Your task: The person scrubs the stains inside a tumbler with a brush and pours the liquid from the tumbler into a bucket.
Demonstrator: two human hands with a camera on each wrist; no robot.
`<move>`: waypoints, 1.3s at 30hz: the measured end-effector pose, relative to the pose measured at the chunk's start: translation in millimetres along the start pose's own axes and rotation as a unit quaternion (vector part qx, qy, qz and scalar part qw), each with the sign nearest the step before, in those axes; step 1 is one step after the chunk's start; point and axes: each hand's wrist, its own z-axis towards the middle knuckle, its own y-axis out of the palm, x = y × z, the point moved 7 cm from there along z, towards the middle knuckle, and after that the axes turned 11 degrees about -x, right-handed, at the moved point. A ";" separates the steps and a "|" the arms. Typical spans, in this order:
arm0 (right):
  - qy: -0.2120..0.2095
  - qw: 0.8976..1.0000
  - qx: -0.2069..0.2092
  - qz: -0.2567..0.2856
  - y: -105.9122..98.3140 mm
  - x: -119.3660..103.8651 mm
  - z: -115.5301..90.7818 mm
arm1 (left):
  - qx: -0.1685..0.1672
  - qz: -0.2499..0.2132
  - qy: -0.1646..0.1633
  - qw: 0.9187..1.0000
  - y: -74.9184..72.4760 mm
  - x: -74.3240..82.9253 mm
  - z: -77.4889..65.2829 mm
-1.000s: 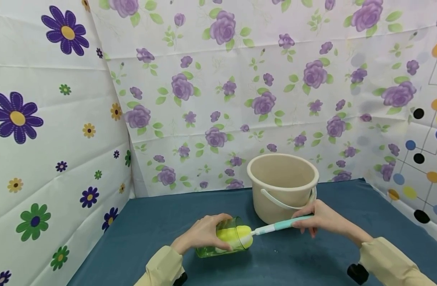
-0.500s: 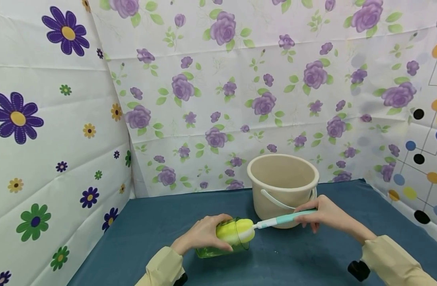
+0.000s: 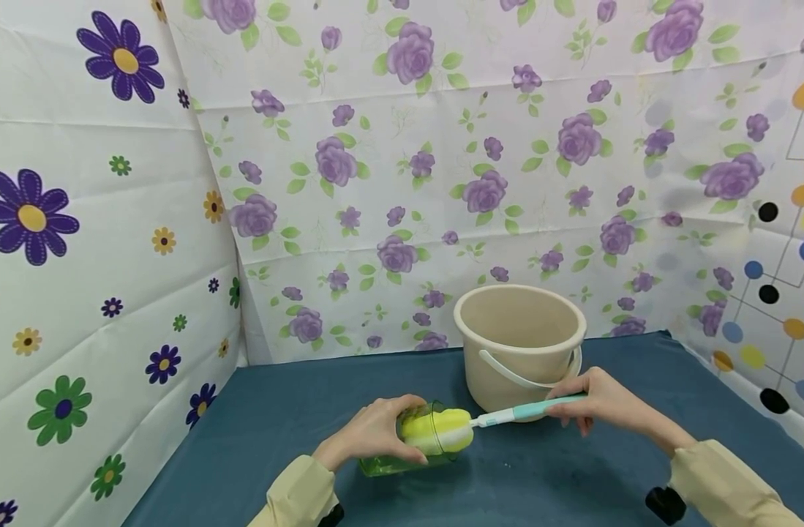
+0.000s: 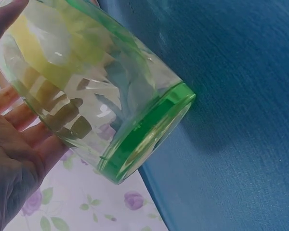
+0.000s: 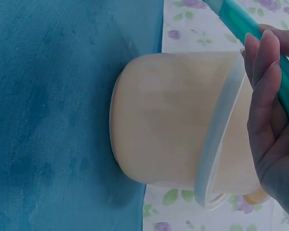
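Observation:
My left hand [image 3: 378, 430] grips a clear green cup [image 4: 130, 101], tipped on its side above the blue cloth with its mouth toward the right. The cup's thick green base shows in the left wrist view. A sponge cup brush with a yellow and white head [image 3: 451, 430] sits partly inside the cup, its front end poking out of the mouth. My right hand [image 3: 602, 401] pinches the brush's teal and white handle [image 3: 530, 410] near its end. In the right wrist view the fingers [image 5: 265, 72] curl by the teal handle [image 5: 238, 19].
A beige bucket [image 3: 470, 359] with a pale handle [image 3: 513, 375] stands upright behind the brush, close to my right hand. Blue cloth [image 3: 296, 410] covers the table. Flower-printed sheets [image 3: 375, 183] rise at the back and sides.
The brush head has shifted a little to the right, further out of the cup, as my right hand moved slightly right. The left hand and cup stay nearly in place.

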 end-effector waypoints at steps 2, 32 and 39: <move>-0.001 1.000 -0.005 0.007 2.0 0.8 -0.7 | 0.000 0.005 -0.002 1.000 -0.1 0.0 0.2; -0.006 1.000 0.024 0.003 -2.9 -14.3 5.1 | -0.005 -0.007 -0.004 1.000 0.6 1.4 2.3; 0.005 1.000 0.017 -0.003 -6.3 -10.0 3.8 | -0.004 -0.008 -0.006 1.000 0.3 0.3 2.3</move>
